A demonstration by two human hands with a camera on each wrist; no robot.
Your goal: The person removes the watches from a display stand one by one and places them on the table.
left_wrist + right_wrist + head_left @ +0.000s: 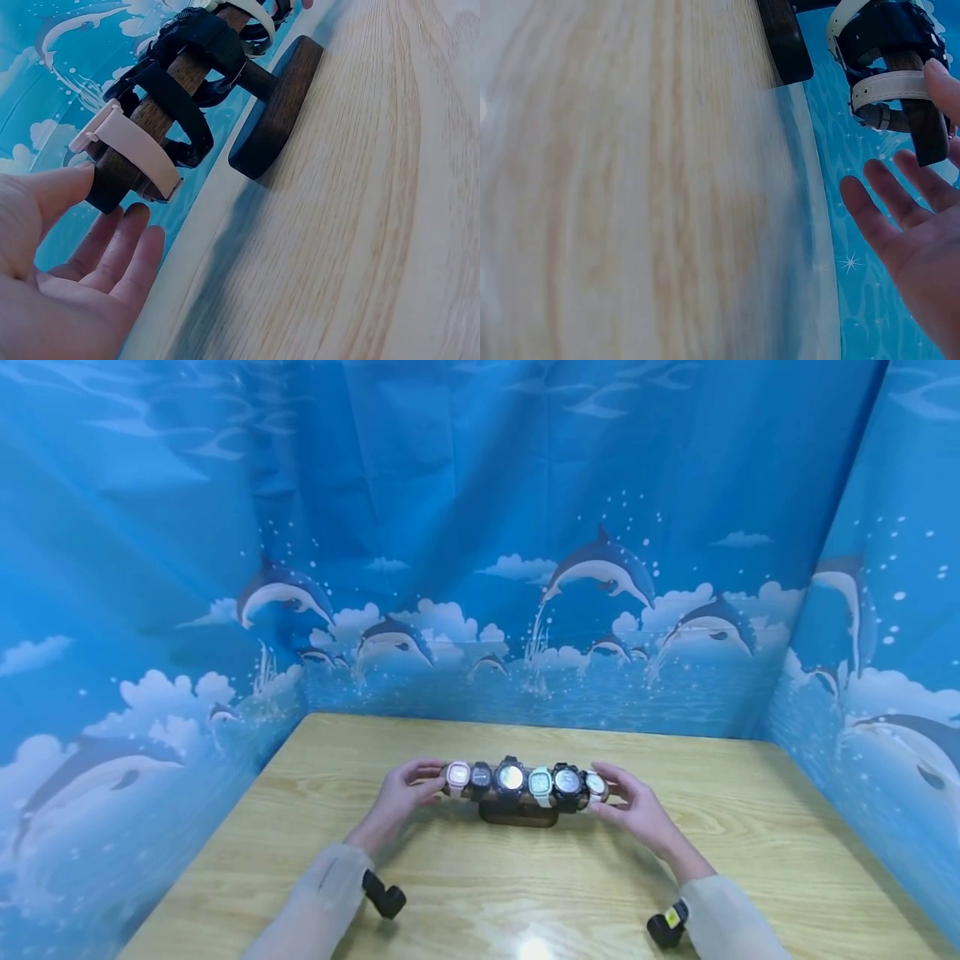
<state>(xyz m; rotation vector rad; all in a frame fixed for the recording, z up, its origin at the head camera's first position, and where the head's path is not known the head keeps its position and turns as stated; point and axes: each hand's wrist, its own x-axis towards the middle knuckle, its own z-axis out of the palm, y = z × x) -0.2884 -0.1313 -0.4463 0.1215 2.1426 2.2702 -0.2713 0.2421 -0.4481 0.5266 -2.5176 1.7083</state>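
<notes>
A dark wooden watch stand (pixel 517 815) holds several wristwatches side by side on its crossbar. At the left end my left hand (pixel 405 792) grips the bar tip beside a pale pink watch (pixel 457 774); the thumb lies against the wood in the left wrist view, the lower fingers extending below. My right hand (pixel 634 807) pinches the opposite end by a white-strapped watch (pixel 596 784). In the right wrist view, its other fingers spread away from the bar. Between these sit black watches, one with a bright face (pixel 511 777), and a mint-green watch (pixel 540 782).
The stand is over a light wood-grain table (pixel 465 893), near its far half. Blue dolphin-print sheeting (pixel 480 527) rises behind the table and along both sides. A small black camera (pixel 384 895) is strapped at the left wrist, another (pixel 666 927) at the right.
</notes>
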